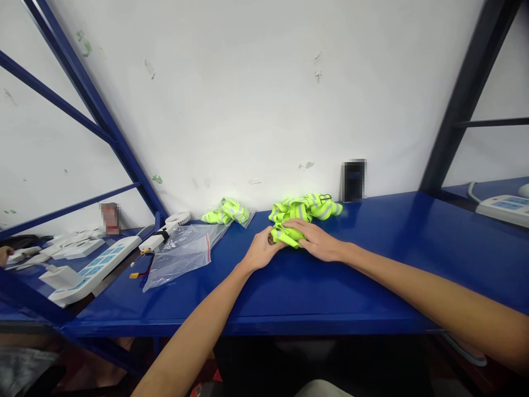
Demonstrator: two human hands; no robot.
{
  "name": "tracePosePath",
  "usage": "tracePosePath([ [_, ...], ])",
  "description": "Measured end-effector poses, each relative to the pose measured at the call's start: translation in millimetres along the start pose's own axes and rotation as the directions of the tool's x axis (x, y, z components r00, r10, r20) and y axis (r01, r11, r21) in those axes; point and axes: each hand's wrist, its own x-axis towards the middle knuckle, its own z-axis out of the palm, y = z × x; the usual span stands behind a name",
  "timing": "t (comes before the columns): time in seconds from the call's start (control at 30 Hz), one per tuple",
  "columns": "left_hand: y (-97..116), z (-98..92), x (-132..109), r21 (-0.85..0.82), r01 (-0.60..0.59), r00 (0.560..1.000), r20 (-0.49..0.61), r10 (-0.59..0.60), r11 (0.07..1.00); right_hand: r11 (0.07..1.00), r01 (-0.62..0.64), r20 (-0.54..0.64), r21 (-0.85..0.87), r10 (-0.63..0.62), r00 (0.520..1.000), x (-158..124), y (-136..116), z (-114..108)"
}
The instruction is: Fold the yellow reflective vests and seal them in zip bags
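My left hand (263, 249) is closed around the left side of a small bundle of fluorescent yellow reflective webbing (287, 236). A small dark brownish patch shows beside its fingers; I cannot make out what it is. Over the right side and top of the same bundle lies my right hand (317, 241), fingers bent and pressing on it. Right behind, a looser heap of yellow reflective webbing (303, 209) with grey stripes rests on the blue table (351, 292). Further left, another yellow reflective bundle (226, 212) sits in or on clear plastic.
Flat clear zip bags (182, 256) lie left of my hands. Behind them are a white handheld fan (177, 219) and a cable with a yellow connector (134, 275). A long power strip (97, 270) is at far left. A dark blurred-out rectangle (353, 181) leans against the wall.
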Motion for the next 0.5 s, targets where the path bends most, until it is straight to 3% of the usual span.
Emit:
tracePosePath([
  [0.13, -2, -0.4, 3, 0.363, -0.027, 0.980, -0.173, 0.096, 0.931, 0.993, -0.038, -0.016, 0.115, 0.040, 0.999, 3, -11, -2],
  [0.27, -1, -3.9, -1, 0.554, -0.062, 0.954, -0.213, 0.213, 0.830, 0.981, -0.029, -0.093, 0.194, 0.048, 0.994, 10, -23, 5],
  [0.37, 2, -4.4, -5, 0.598, -0.105, 0.920, -0.245, 0.306, 0.795, 0.973, -0.105, -0.170, 0.205, 0.141, 0.975, 13, -33, 13],
  [0.5, 10, -0.4, -6, 0.505, -0.160, 0.897, -0.284, 0.339, 0.848, 0.964, -0.142, -0.222, 0.225, 0.193, 0.956, 15, -45, 22],
])
